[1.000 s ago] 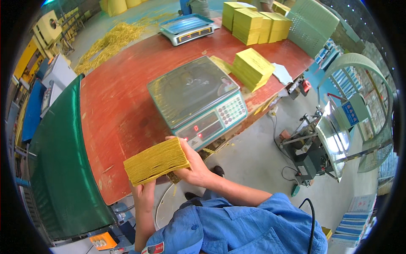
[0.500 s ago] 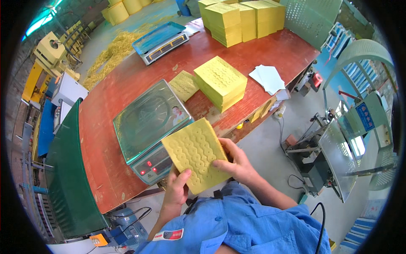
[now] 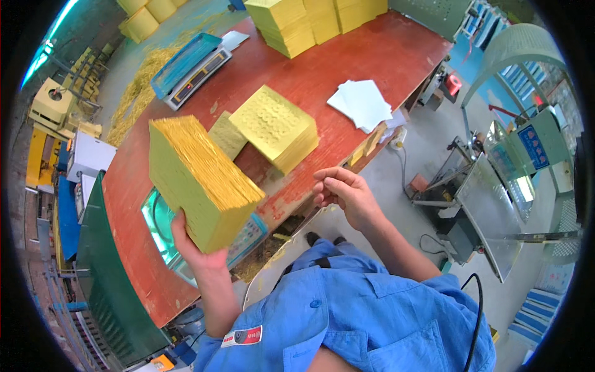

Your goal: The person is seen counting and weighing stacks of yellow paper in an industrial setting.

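Note:
My left hand grips a thick stack of yellow embossed paper from below. The stack is tilted up, its layered edge turned to the right. My right hand is off the stack, beside the table's front edge; its fingers are curled together and nothing shows in them. Partly hidden beneath the stack is a digital scale with a clear, greenish top. Another yellow embossed stack lies on the red table, and a low yellow piece sits at its left.
White sheets lie near the table's right edge. A second scale with a blue tray stands at the far left, tall yellow stacks at the back. Right of the table is a metal machine; a green panel borders the left.
My left hand has lifted the yellow stack up and to the left, turning it on edge. My right hand has let go. The view has shifted, and the table things appear farther left.

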`<state>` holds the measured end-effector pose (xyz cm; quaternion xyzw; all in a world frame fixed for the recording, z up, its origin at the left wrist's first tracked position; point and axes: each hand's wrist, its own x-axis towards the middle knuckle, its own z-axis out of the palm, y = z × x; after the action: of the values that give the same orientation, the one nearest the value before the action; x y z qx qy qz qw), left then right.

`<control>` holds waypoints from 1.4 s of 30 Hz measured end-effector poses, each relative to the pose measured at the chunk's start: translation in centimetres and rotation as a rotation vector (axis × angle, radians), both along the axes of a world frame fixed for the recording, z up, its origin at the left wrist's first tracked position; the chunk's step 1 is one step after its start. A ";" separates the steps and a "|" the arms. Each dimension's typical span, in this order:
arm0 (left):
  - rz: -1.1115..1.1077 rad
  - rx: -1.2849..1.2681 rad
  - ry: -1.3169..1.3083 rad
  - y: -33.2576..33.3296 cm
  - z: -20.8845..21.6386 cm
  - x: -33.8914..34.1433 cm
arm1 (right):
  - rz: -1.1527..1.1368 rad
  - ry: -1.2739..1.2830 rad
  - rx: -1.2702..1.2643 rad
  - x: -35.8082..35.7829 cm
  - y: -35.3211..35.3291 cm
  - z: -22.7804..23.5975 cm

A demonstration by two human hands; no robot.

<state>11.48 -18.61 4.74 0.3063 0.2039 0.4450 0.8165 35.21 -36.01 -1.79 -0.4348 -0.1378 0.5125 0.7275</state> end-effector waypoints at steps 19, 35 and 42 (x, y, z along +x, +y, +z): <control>-0.046 0.342 0.545 9.9 -4.6 19.5 | -0.085 -0.678 -0.078 9.5 8.8 -8.1; 0.031 0.216 0.561 0.4 -4.1 14.5 | 0.331 0.395 -0.189 9.1 -0.8 -8.9; 0.220 -0.041 0.380 -0.6 -4.8 12.0 | 0.357 -0.052 -0.209 8.7 -0.7 -6.6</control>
<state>23.45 -19.21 -0.01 0.3438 0.3955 0.4612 0.7160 43.92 -36.76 -8.41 -0.4895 -0.1775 0.6334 0.5724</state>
